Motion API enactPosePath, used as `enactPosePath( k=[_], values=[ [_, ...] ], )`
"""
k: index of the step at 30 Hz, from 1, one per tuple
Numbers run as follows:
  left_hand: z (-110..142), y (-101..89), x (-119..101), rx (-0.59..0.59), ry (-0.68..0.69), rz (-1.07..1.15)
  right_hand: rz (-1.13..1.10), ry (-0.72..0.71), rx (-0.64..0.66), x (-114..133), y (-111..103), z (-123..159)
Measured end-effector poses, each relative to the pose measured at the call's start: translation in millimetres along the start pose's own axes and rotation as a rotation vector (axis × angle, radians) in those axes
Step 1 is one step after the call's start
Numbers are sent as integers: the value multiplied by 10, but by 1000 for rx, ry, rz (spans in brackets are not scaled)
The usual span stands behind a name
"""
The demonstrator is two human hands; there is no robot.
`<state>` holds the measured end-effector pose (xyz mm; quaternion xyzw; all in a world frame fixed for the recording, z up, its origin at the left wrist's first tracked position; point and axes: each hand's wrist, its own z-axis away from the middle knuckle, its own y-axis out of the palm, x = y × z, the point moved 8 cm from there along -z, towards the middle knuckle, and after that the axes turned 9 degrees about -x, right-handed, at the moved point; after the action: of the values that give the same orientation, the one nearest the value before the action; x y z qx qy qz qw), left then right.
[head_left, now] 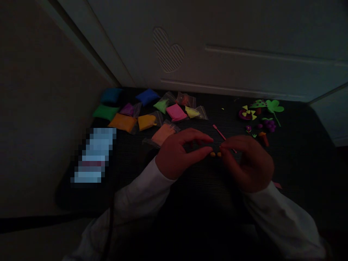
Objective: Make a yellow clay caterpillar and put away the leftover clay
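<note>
My left hand hovers over the dark table, its thumb and fingers apart with nothing between them. Facing it, my right hand has thumb and fingertips pinched together. Whatever it may hold is too small and dim to make out. Two small orange clay pieces lie between the hands, just by the fingertips. Behind the right hand a pink modelling tool lies slanted, partly covered by the fingers. A bag of peach clay rests just behind my left hand.
Several bags of coloured clay, such as an orange bag, spread over the back left. A phone with a lit, blurred screen is at left. Finished clay shapes, including a purple grape bunch and green leaf shape, sit back right. A white panel stands behind.
</note>
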<state>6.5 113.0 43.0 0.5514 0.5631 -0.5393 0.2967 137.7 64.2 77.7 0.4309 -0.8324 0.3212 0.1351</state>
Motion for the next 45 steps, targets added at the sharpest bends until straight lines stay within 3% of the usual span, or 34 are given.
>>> enactPosePath(
  k=[3,8,14,18,21,29,33,37,45],
  values=[
    [-26,4,-15,176,181,-345,-18,23,-11,-18,-2,8],
    [32,160,220,455,199,-636,-64,49,-4,-39,17,6],
    [85,297,369,540,154,-799,-100,79,-39,-62,0,6],
    [72,320,400,562,148,-749,-113,94,-55,-72,-1,6],
    [31,265,339,517,90,-569,-122,122,-60,-95,1,9],
    [80,45,1,186,-148,191,-218,159,-75,31,-86,10],
    [248,16,-164,123,-182,256,-202,60,17,314,-182,-21],
    [399,-9,-404,111,-129,234,-201,-59,106,591,-279,-48],
    [552,-73,-773,56,49,165,-135,-135,150,832,-391,-39]
  ],
)
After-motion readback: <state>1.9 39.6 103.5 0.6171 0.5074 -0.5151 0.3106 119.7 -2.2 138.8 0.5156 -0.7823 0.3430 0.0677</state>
